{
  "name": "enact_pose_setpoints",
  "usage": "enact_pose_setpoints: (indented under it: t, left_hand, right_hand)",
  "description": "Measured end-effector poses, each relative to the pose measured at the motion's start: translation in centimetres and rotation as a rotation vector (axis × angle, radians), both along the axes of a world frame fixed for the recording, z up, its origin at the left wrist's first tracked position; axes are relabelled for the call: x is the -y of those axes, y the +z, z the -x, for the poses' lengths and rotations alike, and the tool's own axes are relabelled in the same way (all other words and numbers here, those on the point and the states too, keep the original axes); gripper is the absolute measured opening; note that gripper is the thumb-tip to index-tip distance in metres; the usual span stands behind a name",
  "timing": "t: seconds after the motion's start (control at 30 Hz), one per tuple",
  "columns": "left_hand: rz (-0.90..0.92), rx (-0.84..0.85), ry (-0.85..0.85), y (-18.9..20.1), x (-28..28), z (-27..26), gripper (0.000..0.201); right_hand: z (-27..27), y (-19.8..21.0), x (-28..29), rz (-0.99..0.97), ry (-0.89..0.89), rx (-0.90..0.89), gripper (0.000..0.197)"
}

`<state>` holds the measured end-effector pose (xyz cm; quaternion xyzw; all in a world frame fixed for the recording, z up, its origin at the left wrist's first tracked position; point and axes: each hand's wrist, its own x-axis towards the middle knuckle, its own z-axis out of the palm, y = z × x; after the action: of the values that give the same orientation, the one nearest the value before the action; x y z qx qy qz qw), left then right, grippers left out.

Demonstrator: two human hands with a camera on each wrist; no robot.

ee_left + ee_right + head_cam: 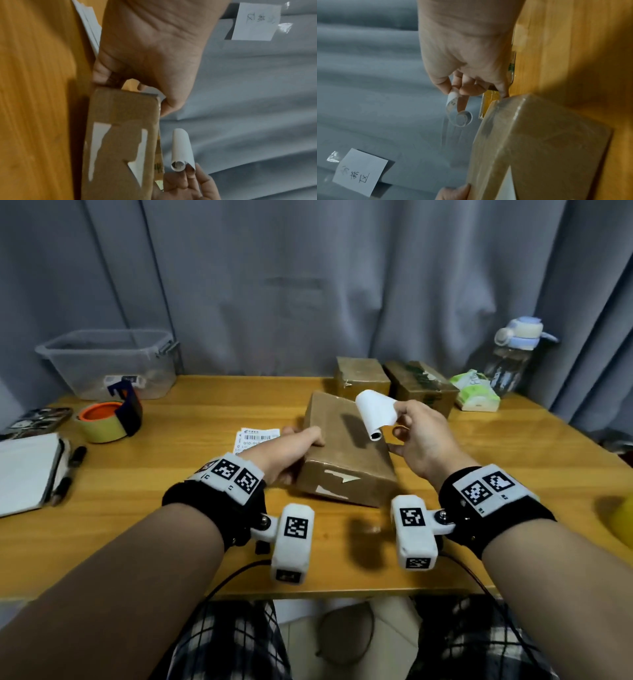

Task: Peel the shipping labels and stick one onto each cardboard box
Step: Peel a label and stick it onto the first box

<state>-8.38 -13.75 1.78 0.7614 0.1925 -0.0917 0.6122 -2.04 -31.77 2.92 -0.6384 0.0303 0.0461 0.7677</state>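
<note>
Head view looks down over the table (171, 474); wrist views close, sharing the box (342, 446).

Printed text on the label sheets (257, 436) too small to read, near part hidden behind the left hand (294, 450); notebook (24, 470) cut off at left.

A wooden table (212, 508) carried everything. A cardboard box (346, 453) sat between the hands, loose labels (255, 437) just left of the left hand, two more boxes (394, 381) beyond the right hand, a tape roll (102, 422) and notebook (27, 470) far left.
</note>
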Motion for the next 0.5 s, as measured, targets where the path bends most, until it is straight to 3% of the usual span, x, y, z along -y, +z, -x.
enact_pose_setpoints:
  t: [0.1, 0.17, 0.2, 0.33, 0.5]
  left_hand:
    - [-0.314, -0.03, -0.109, 0.4, 0.1, -0.2, 0.054]
    - [-0.598, 0.096, -0.114, 1.0, -0.2, -0.8, 0.067]
    - [-0.656, 0.205, -0.095, 1.4, -0.3, -1.3, 0.071]
    - [-0.678, 0.67, -0.136, 2.3, 0.7, -1.9, 0.06]
    - [-0.832, 0.776, -0.128, 1.8, 2.1, -2.1, 0.052]
  right_hand:
    - [0.1, -0.3, 0.3, 0.129, -0.025, 0.062, 0.01]
    - [0.0, 0.1, 0.1, 0.185, -0.025, 0.129, 0.014]
    - [-0.2, 0.3, -0.1, 0.197, -0.03, 0.161, 0.015]
    - [-0.3, 0.6, -1.1, 0.166, -0.039, 0.253, 0.019]
    - [0.4, -0.1, -2.7, 0.204, -0.067, 0.3, 0.016]
